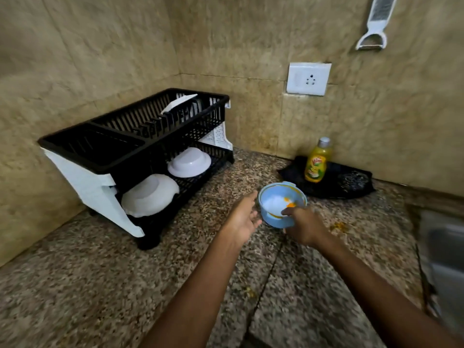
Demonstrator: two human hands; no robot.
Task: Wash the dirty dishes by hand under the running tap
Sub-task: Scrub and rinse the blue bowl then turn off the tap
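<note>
A light blue bowl [277, 200] with a white inside and orange food smears sits on the granite counter [125, 272]. My right hand [302, 226] grips its near rim, thumb inside the bowl. My left hand [244, 217] is open just left of the bowl, fingers relaxed, close to its side and holding nothing. A yellow dish soap bottle [316, 163] stands behind the bowl on a black tray [329, 187], with a dark scrubber [352, 183] beside it.
A black and white two-tier dish rack [135, 151] at the left holds white bowls and a plate. The steel sink edge [444, 259] shows at the far right. Orange food spill [339, 226] lies on the counter. A wall socket [308, 79] and a hanging grater [376, 23] are above.
</note>
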